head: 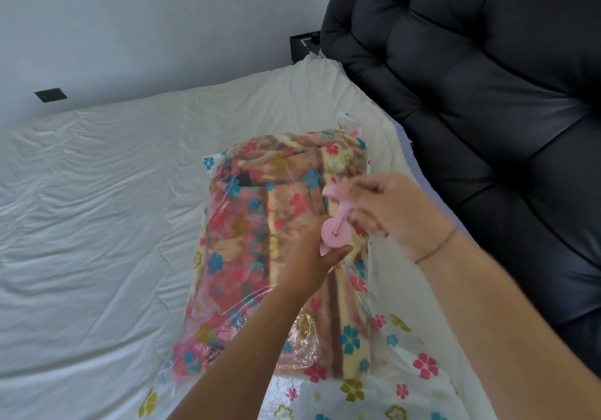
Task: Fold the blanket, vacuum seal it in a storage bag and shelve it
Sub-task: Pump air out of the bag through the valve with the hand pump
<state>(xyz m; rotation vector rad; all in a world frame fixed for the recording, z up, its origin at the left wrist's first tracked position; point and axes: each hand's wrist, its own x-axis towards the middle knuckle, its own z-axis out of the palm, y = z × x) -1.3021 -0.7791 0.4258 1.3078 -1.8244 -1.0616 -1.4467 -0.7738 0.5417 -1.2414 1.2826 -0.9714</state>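
Pumping air out | my left hand (309,262) grips pump (335,237) barrel standing on storage bag (422,364) | my right hand (398,214) clamps handle (335,190) above barrel | I judge next stroke runs down along barrel.

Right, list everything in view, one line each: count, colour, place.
storage bag: one, clear with pink, blue and yellow flowers, lying on the bed, centre.
blanket: one, folded, pink, cream and brown, inside the storage bag.
hand pump: one, pink, upright on top of the bag, handle raised.
sheet: one, white, wrinkled, over the bed.
headboard: one, dark, padded, right side.
wall: pale grey, behind the bed.
wall plate: one, black, low on the wall, left.
thread: one, reddish, round the right wrist.
left hand: grips the pump's barrel.
right hand: holds the pump's handle.
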